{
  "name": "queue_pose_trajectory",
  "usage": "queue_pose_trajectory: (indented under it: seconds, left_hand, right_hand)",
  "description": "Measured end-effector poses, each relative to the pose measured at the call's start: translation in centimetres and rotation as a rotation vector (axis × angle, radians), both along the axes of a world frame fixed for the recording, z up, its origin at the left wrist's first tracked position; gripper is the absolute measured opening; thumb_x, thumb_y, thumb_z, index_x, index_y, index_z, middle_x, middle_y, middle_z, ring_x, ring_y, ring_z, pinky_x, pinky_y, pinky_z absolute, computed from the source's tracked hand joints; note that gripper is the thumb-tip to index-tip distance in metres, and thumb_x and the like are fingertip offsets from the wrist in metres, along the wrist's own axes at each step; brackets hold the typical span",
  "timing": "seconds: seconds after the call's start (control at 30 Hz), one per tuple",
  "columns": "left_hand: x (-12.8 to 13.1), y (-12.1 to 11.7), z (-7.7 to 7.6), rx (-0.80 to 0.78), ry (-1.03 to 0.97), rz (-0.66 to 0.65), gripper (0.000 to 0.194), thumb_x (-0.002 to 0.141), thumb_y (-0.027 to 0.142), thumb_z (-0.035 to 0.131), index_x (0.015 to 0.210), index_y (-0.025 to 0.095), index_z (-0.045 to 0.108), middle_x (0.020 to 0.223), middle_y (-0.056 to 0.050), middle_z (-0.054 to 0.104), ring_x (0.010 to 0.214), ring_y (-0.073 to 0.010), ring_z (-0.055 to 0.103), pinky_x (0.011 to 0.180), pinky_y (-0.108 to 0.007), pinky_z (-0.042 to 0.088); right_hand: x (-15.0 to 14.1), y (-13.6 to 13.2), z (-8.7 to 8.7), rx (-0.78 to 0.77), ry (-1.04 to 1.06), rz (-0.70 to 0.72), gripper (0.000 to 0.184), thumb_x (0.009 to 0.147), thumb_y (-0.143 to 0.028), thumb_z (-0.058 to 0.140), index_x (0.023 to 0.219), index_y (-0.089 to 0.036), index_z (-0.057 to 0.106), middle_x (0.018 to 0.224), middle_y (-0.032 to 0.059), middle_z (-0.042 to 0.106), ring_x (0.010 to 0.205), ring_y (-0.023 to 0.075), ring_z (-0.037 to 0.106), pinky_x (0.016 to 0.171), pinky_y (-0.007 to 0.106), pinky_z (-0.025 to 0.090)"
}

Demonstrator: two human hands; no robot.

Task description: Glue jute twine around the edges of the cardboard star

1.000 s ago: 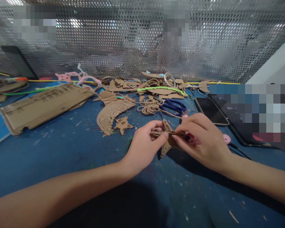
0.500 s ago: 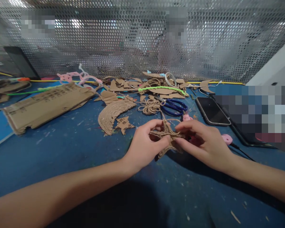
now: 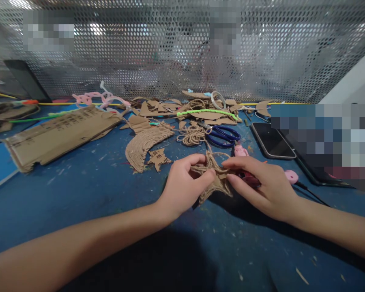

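My left hand (image 3: 185,182) grips a cardboard star (image 3: 217,186) edged with jute twine, its thumb flat on the star's face. My right hand (image 3: 261,182) is at the star's right side, index finger and thumb bent around the twine (image 3: 220,169) there; its other fingers are partly hidden. A strand runs up from the star toward a loose twine bundle (image 3: 192,135). Under and behind my right hand lies a pink tool with a black cord, seemingly a glue gun (image 3: 241,150), mostly covered. Blue-handled scissors (image 3: 222,136) rest beyond the hands.
A twine-covered crescent (image 3: 144,146) and a small cardboard star with writing (image 3: 159,159) lie left of my hands. A phone (image 3: 273,140) is at the right. Cardboard scraps (image 3: 161,107) pile up before a perforated metal panel (image 3: 158,52). A long cardboard piece (image 3: 63,136) lies left.
The twine that stretched across the star's middle now curves along its upper right edge. My right thumb has shifted slightly away from the star's centre, showing more bare cardboard.
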State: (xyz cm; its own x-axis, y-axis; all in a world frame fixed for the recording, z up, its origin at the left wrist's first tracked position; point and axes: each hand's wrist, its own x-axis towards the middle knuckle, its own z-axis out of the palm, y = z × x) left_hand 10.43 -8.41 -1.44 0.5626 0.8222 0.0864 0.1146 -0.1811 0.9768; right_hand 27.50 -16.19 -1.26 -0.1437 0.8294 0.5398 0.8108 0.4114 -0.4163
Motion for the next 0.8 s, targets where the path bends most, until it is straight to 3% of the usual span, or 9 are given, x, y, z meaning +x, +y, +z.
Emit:
queue_pose_trajectory:
  seconds: [0.27, 0.4, 0.5, 0.6, 0.8]
  left_hand:
    - [0.1, 0.0, 0.3, -0.026, 0.032, 0.034, 0.005, 0.074, 0.018, 0.058, 0.075, 0.014, 0.062, 0.066, 0.002, 0.057, 0.06, -0.0096, 0.05, 0.055, -0.019, 0.042]
    - [-0.1, 0.2, 0.3, -0.067, -0.046, -0.052, 0.01, 0.074, 0.019, 0.061, 0.083, 0.014, 0.063, 0.076, 0.0, 0.061, 0.071, -0.0116, 0.056, 0.065, -0.02, 0.047]
    - [-0.3, 0.4, -0.1, -0.24, -0.138, -0.15, 0.023, 0.08, 0.027, 0.058, 0.099, 0.015, 0.065, 0.084, -0.003, 0.065, 0.073, -0.0134, 0.06, 0.063, -0.022, 0.05]
    - [-0.3, 0.6, -0.4, -0.381, -0.207, -0.16, 0.034, 0.087, 0.038, 0.051, 0.112, 0.019, 0.063, 0.08, -0.003, 0.065, 0.065, -0.0126, 0.062, 0.058, -0.023, 0.052]
    - [-0.3, 1.3, -0.2, -0.467, -0.132, -0.248, 0.035, 0.082, 0.038, 0.064, 0.111, 0.019, 0.061, 0.072, -0.001, 0.064, 0.061, -0.0151, 0.068, 0.055, -0.023, 0.053]
  right_hand:
    - [-0.1, 0.2, 0.2, 0.057, -0.091, 0.028, 0.015, 0.087, -0.015, 0.053, 0.099, -0.02, 0.061, 0.081, -0.0004, 0.073, 0.052, 0.0094, 0.061, 0.055, 0.021, 0.049]
    - [0.4, 0.6, 0.6, 0.026, -0.077, -0.006, 0.014, 0.088, -0.017, 0.053, 0.098, -0.02, 0.062, 0.086, 0.0015, 0.073, 0.068, 0.0123, 0.068, 0.064, 0.023, 0.052]
    - [1.0, 1.0, 1.1, -0.008, -0.042, -0.015, 0.016, 0.091, -0.017, 0.049, 0.099, -0.02, 0.062, 0.094, 0.0041, 0.073, 0.083, 0.0143, 0.068, 0.073, 0.026, 0.053]
    - [1.6, 1.5, 1.5, 0.004, -0.055, 0.059, 0.019, 0.092, -0.015, 0.046, 0.098, -0.02, 0.063, 0.099, 0.0059, 0.071, 0.093, 0.0159, 0.066, 0.082, 0.031, 0.052]
    - [1.7, 2.8, 2.6, 0.009, -0.092, 0.244, 0.021, 0.093, -0.016, 0.043, 0.099, -0.021, 0.063, 0.097, 0.005, 0.07, 0.095, 0.0166, 0.062, 0.085, 0.034, 0.05]
